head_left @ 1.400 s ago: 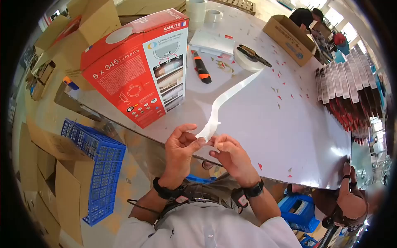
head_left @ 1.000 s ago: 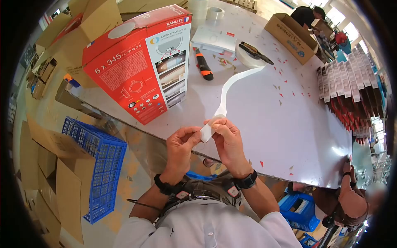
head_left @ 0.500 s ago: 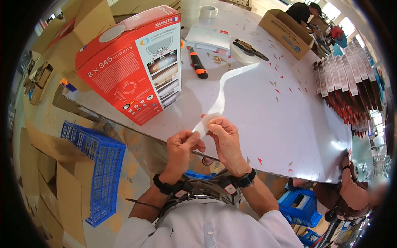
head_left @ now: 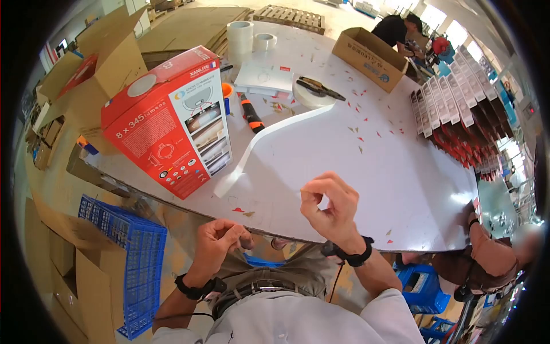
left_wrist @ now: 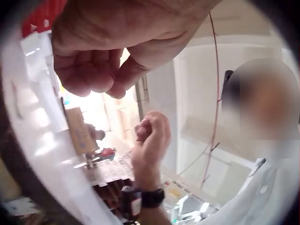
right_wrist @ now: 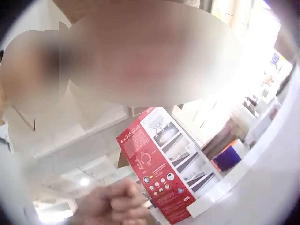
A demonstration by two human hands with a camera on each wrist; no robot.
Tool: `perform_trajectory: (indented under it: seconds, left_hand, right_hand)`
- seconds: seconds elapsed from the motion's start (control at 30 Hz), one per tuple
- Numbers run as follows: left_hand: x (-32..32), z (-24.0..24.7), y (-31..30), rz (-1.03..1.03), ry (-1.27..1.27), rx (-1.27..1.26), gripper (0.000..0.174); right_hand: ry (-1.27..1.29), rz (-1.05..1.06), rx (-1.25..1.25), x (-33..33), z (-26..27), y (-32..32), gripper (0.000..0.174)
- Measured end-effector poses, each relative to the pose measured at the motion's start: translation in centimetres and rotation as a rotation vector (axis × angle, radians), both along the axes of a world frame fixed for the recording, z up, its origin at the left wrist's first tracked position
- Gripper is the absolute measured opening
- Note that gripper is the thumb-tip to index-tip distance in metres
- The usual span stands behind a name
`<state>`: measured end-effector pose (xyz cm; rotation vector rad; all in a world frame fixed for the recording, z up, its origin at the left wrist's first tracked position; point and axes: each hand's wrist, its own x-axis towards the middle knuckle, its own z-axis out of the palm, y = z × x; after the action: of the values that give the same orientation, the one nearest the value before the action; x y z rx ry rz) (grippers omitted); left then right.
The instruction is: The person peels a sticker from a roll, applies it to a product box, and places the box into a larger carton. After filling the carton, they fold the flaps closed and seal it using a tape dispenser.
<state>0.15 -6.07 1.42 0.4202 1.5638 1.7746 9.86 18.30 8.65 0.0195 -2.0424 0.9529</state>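
Observation:
My left hand (head_left: pixel 219 243) is near the table's front edge, thumb drawn in against curled fingers; nothing shows between the fingertips in the left wrist view. Higher and to the right, over the white tabletop (head_left: pixel 395 200), my right hand (head_left: pixel 332 207) has its fingers curled round to the thumb, with no object visible in the ring they form. A strip of white tape (head_left: pixel 243 157) runs across the table from its roll (head_left: pixel 306 97). The strip's free end lies beside a tall red and white printed box (head_left: pixel 166 129). Black-handled snips (head_left: pixel 321 88) lie on the roll.
An orange-and-black utility knife (head_left: pixel 251 113) lies behind the strip, near flat white packs (head_left: pixel 264 77). Clear tape rolls (head_left: pixel 240 39) stand at the back. Stacked cartons (head_left: pixel 458 109) line the right side; a blue crate (head_left: pixel 143 264) stands at left. Other people work nearby.
Both hands have let go of the white tape, which now lies along the table. My right hand has moved right, my left hand left and toward my body. The head view has shifted.

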Motion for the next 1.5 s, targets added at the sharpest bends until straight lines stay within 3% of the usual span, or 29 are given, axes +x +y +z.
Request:
perform_trajectory:
  seconds: [0.07,0.2,0.43,0.6,0.7,0.8,0.87,1.0,1.1,1.3,1.33,1.47,1.5]
  left_hand:
    - [0.0,2.8,0.9,-0.03,-0.001,0.127,0.022]
    - [-0.2,7.2,3.1,-0.17,-0.109,0.297,0.032]
    - [-0.8,8.3,4.8,-0.369,-0.156,0.279,0.051]
    - [-0.9,8.4,5.4,-0.354,-0.347,0.3,0.025]
    - [-1.2,8.2,5.3,-0.306,-0.363,0.281,0.014]
    - [-1.3,8.0,5.0,-0.202,-0.16,0.275,0.013]
    - [-1.5,8.1,4.7,-0.16,0.007,0.247,0.014]
    - [-1.9,8.5,4.3,-0.172,0.177,0.168,0.016]
    - [-2.0,8.3,4.4,-0.157,0.25,0.155,0.015]
    - [-2.5,7.3,4.5,-0.089,0.542,0.127,0.013]
    - [-2.6,7.3,4.6,-0.063,0.621,0.135,0.013]
    - [-2.5,8.9,3.8,-0.071,0.473,-0.098,0.013]
    - [-2.7,9.2,3.5,-0.023,0.609,-0.111,0.015]
  right_hand:
    - [0.154,0.023,0.423,-0.3,1.8,1.2,0.019]
    - [0.261,0.067,0.806,0.1,4.7,1.9,0.027]
    - [0.267,0.171,1.031,0.5,6.5,2.4,0.023]
    - [0.243,0.24,1.078,0.4,6.4,2.2,0.02]
    - [0.214,0.285,1.069,0.6,6.6,2.3,0.017]
    - [0.013,0.21,0.753,1.4,6.6,2.8,0.009]
    - [-0.269,0.292,0.279,1.6,6.0,2.3,0.002]
    - [-0.732,0.508,-0.56,1.0,4.9,2.1,0.02]
    - [-0.777,0.595,-0.658,0.3,4.8,1.8,0.03]
    - [-0.863,0.586,-0.496,-0.8,5.0,1.5,0.022]
    - [-0.839,0.572,-0.52,-0.9,4.7,1.3,0.015]
    - [-0.475,0.461,-0.108,-1.3,4.2,0.0,0.005]
    - [-0.456,0.444,-0.071,-1.5,4.7,-0.5,0.005]
